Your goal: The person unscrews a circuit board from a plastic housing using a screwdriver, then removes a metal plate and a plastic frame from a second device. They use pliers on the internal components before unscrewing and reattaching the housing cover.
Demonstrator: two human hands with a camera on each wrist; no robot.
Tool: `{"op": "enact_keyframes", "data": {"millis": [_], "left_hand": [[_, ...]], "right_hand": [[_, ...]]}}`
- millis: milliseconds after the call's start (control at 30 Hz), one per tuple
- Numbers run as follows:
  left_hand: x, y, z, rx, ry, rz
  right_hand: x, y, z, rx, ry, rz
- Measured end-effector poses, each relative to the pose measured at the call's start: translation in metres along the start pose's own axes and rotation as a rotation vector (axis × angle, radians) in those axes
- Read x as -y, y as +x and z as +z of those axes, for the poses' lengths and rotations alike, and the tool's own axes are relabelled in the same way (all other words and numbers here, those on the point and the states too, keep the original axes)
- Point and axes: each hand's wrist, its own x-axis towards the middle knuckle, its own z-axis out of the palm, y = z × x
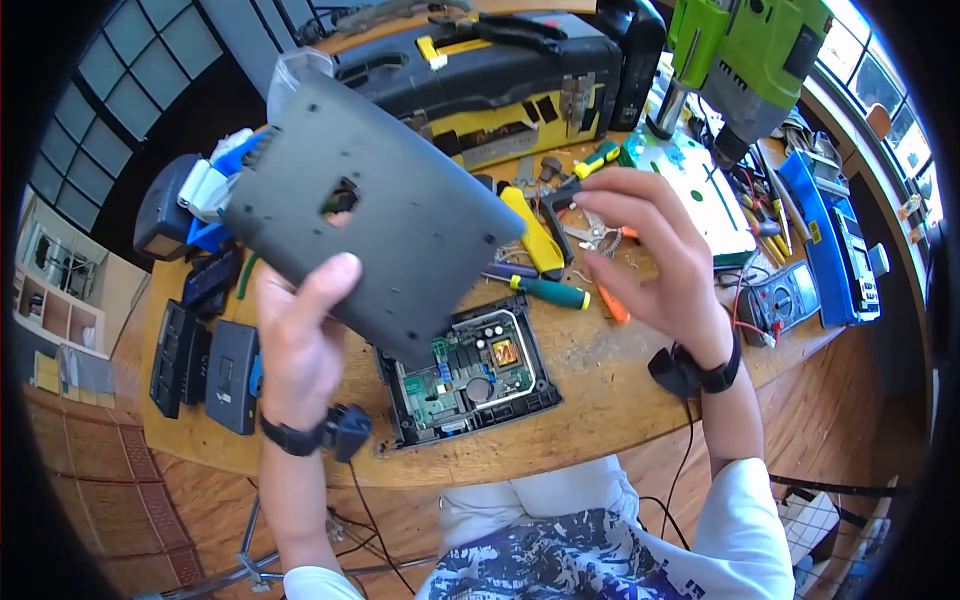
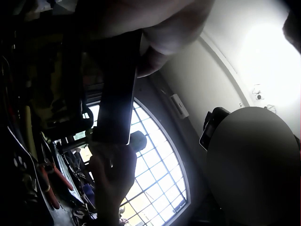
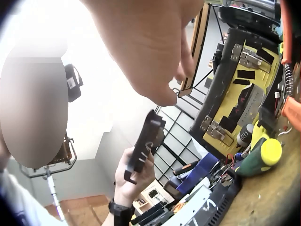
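Note:
My left hand [image 1: 305,330] grips a black plastic cover panel [image 1: 400,225] by its lower left edge, thumb across its face. The panel is tilted above the bench and has a small cutout, through which a fingertip shows. In the right wrist view the cover [image 3: 146,143] appears nearly edge-on in the left hand [image 3: 136,176]. My right hand [image 1: 660,260] is raised just right of the panel, fingers spread and bent loosely, holding nothing. Below the panel, an opened device [image 1: 465,370] lies on the bench, its green circuit board exposed in a black housing; the panel hides its upper left corner.
Behind stands a black and yellow toolbox [image 1: 520,130]. A green-handled screwdriver [image 1: 550,291], a yellow-handled tool [image 1: 535,235] and orange-handled pliers [image 1: 612,300] lie mid-bench. At right are a multimeter [image 1: 783,297] and a green power tool [image 1: 750,60]; at left, dark plastic casings [image 1: 232,375].

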Motion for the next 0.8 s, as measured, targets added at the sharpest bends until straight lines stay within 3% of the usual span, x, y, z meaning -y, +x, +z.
{"op": "enact_keyframes", "data": {"millis": [33,100,167,233,300,433,567,800], "left_hand": [[-0.001,0.003,-0.010,-0.003,0.019,0.018],[0.005,0.007,-0.034,0.000,0.111,0.012],[0.011,0.006,-0.044,-0.016,0.091,-0.024],[0.020,0.006,-0.050,-0.015,0.062,-0.074],[0.027,0.005,-0.056,-0.122,0.025,-0.058],[0.022,0.004,-0.071,-0.155,0.068,-0.084],[0.011,0.008,-0.083,-0.211,0.111,-0.043],[0.009,0.009,-0.103,-0.193,0.097,-0.016]], "right_hand": [[-0.005,-0.002,-0.001,0.015,-0.004,0.010],[-0.014,-0.012,0.000,0.207,0.091,0.199],[-0.017,-0.017,-0.002,0.307,0.048,0.183],[-0.013,-0.012,-0.002,0.687,0.098,0.292],[-0.009,-0.015,0.005,0.730,0.138,0.226],[0.008,-0.020,0.025,0.750,0.215,0.234],[0.012,-0.023,0.033,0.737,0.231,0.119],[0.024,-0.020,0.033,0.832,0.300,0.183]]}}
